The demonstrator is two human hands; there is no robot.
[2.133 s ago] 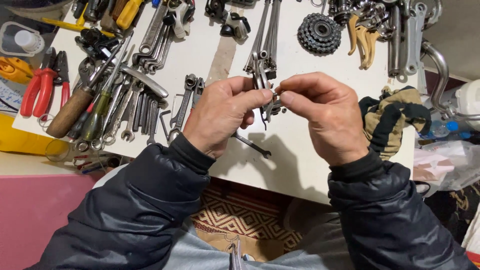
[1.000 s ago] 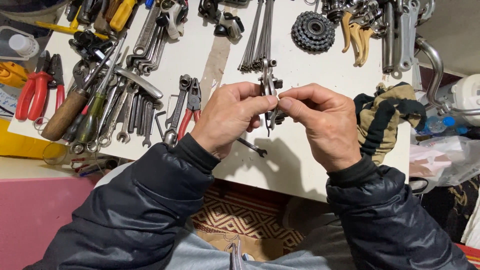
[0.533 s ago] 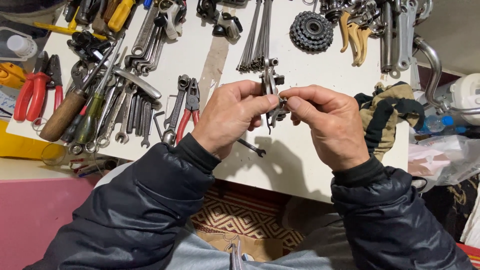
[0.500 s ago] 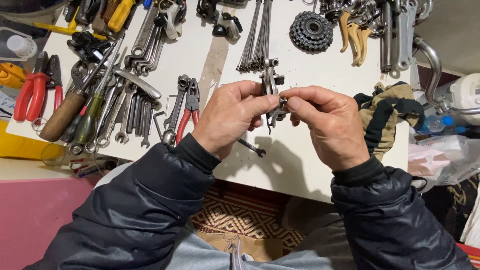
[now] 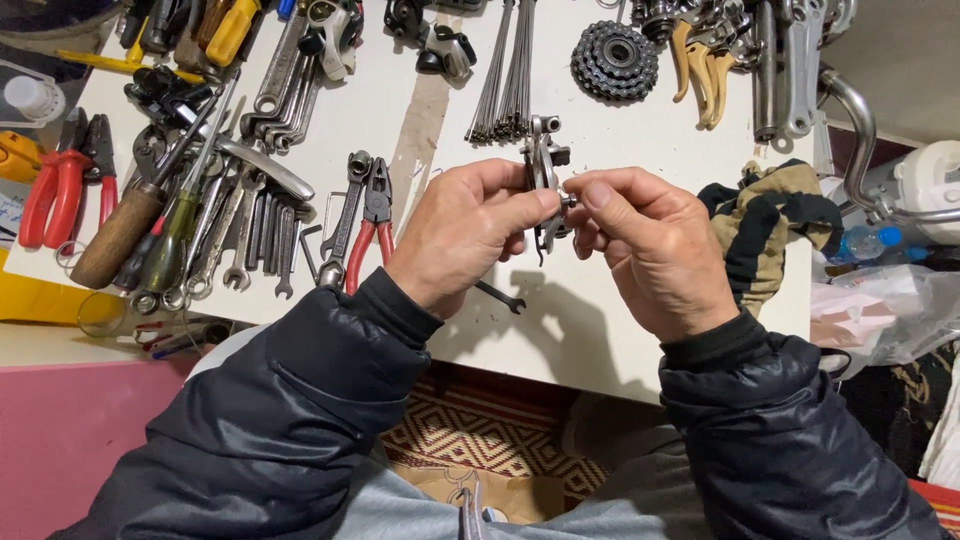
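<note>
Both hands pinch a small metal brake part [image 5: 545, 170] over the white worktop [image 5: 590, 330], toward its near edge. Left hand [image 5: 465, 235] and right hand [image 5: 650, 250] have fingertips clamped on it. Red-handled pliers [image 5: 372, 225] lie just left.

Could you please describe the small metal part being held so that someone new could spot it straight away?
On the white table, look just above the near edge, where the left hand and right hand meet. Pinched between their fingertips is a small grey metal bike part, upright and off the table, unlike the tools lying flat.
</note>
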